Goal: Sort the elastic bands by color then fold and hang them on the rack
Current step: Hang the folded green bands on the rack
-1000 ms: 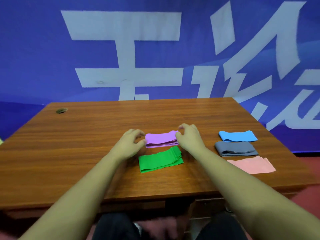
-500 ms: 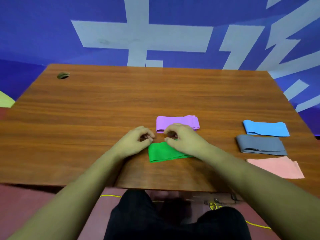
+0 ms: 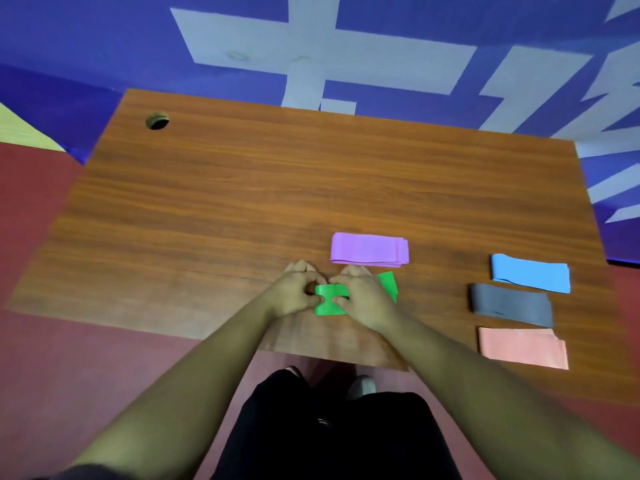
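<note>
Band: green band (image 3: 330,300) near front edge of table (image 3: 242,220), squeezed narrow at mid-length.
Grips: left grip (image 3: 294,296) and right grip (image 3: 363,299) both pinching it, apparently.
Change: band was flat 0.5 s ago, now gathered.

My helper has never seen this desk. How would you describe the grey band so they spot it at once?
On the wooden table, three folded bands lie in a column near the right edge. The grey band is the middle one, between the blue band behind and the pink band in front, the only dark one.
</note>
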Demonstrator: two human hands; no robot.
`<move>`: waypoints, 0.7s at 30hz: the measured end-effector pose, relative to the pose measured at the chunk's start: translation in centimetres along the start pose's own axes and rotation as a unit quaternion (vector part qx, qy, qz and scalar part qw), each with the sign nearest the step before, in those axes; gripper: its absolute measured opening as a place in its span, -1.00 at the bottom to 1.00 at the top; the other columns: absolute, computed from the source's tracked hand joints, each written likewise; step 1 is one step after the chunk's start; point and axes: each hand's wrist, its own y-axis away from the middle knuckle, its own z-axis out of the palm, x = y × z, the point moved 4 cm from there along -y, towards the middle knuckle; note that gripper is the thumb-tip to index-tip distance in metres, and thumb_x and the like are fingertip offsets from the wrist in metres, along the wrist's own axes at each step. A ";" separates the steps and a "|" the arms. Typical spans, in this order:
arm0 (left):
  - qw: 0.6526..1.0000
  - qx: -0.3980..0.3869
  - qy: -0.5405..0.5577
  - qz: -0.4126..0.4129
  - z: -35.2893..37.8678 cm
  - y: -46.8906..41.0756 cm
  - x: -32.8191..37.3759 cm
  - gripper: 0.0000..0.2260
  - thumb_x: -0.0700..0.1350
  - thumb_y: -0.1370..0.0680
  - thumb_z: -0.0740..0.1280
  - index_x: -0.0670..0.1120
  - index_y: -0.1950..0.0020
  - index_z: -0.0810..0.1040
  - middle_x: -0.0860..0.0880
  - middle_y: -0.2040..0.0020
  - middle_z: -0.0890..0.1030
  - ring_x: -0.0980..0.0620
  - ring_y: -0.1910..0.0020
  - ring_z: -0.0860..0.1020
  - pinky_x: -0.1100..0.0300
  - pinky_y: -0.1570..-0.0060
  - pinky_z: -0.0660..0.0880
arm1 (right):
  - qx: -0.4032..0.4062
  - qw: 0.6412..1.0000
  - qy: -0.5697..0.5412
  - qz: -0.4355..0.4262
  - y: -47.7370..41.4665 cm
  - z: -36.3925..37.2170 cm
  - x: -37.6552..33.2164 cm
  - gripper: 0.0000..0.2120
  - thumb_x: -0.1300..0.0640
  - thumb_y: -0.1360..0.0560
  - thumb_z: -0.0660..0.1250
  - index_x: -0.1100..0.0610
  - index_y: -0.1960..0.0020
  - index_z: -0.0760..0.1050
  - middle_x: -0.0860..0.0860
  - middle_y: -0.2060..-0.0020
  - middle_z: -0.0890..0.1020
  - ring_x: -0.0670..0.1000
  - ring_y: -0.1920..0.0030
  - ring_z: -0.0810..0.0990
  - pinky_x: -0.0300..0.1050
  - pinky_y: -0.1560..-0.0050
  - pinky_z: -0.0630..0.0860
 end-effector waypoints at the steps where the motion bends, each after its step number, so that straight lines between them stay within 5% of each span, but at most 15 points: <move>1: 1.000 0.001 -0.006 -0.002 0.0 -0.2 0.2 -0.59 0.04 -0.29 0.37 -0.05 -0.10 0.65 0.03 -0.01 0.41 0.04 -0.07 0.38 0.22 -0.18 0.27 | 0.002 1.000 0.007 -0.001 0.0 0.1 0.0 -0.59 0.05 -0.42 0.41 -0.01 -0.27 0.54 0.00 -0.12 0.53 0.09 -0.21 0.45 0.06 -0.25 0.38; 8: 0.996 0.018 -0.084 0.008 0.4 -0.3 0.2 -0.72 -0.11 -0.43 0.47 -0.11 -0.12 0.60 -0.11 -0.10 0.43 -0.08 -0.14 0.35 0.28 -0.06 0.15 | 0.069 0.997 0.018 -0.020 0.7 0.7 -0.5 -0.70 0.12 -0.34 0.45 -0.03 -0.06 0.60 -0.02 0.03 0.51 0.10 -0.07 0.45 0.02 -0.11 0.36; 13: 0.996 0.055 -0.059 0.029 0.3 0.3 0.4 -0.80 -0.15 -0.40 0.49 -0.10 0.00 0.63 -0.08 -0.04 0.44 -0.11 -0.08 0.38 0.15 -0.15 0.29 | 0.096 0.994 0.041 -0.043 0.7 0.7 -0.2 -0.80 0.03 -0.28 0.50 0.00 0.11 0.62 -0.08 0.06 0.52 0.07 -0.03 0.46 -0.05 0.02 0.23; 16: 0.997 0.062 -0.024 0.044 -0.5 0.8 1.1 -0.81 -0.15 -0.38 0.52 -0.09 0.04 0.63 0.00 0.00 0.41 -0.06 -0.07 0.37 0.10 -0.18 0.33 | 0.083 0.994 -0.013 -0.064 0.5 -0.9 -0.4 -0.85 0.11 -0.28 0.48 0.05 0.15 0.62 -0.07 0.09 0.56 0.05 -0.03 0.51 -0.08 -0.02 0.27; 21: 0.995 0.042 0.055 0.074 -4.6 1.1 5.3 -0.85 -0.07 -0.37 0.49 0.00 0.10 0.59 0.02 -0.04 0.45 -0.01 -0.13 0.42 0.31 -0.20 0.26 | 0.004 0.989 -0.132 -0.073 0.9 -7.5 -1.2 -0.92 0.20 -0.34 0.44 0.10 0.18 0.57 -0.05 0.21 0.57 -0.05 0.17 0.52 -0.17 0.09 0.41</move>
